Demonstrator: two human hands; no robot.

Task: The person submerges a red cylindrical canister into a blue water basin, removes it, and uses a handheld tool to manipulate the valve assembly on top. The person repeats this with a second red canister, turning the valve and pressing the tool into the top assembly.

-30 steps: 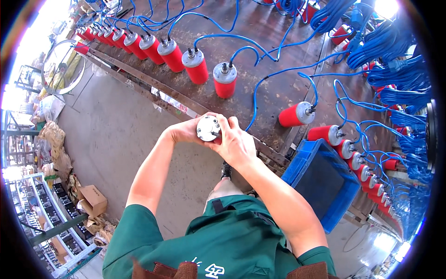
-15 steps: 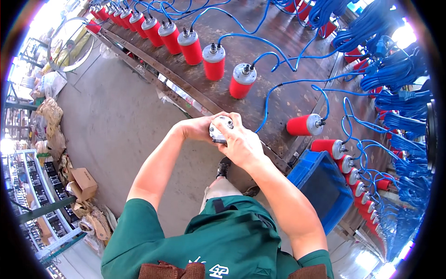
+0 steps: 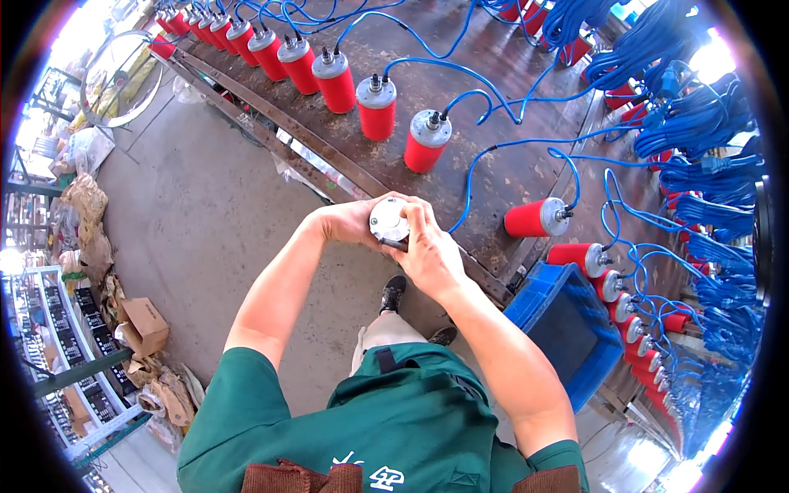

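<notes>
Both hands meet at the table's near edge around a part with a round silver metal cap (image 3: pixel 386 218). My left hand (image 3: pixel 349 223) wraps its far and left side. My right hand (image 3: pixel 431 251) is closed at its right side, fingers bent over the cap's rim. A short dark piece shows under the right fingers, too small to name. Most of the part's body is hidden by the hands. A blue cable (image 3: pixel 468 193) runs down to beside the right hand. Nearest on the table stands a red cylinder (image 3: pixel 426 144) with a silver cap and a cable fitting.
More red cylinders (image 3: pixel 333 82) stand in a row along the edge of the brown table (image 3: pixel 509 181); others lie at the right. A blue crate (image 3: pixel 604 361) stands by the near corner. Coiled blue cables (image 3: pixel 707 156) fill the right side. Cardboard (image 3: pixel 144 327) lies at left.
The silver cap has turned in my hands, so its holes sit differently and a dark piece now shows at its lower edge. My right fingers have shifted off the cap's middle.
</notes>
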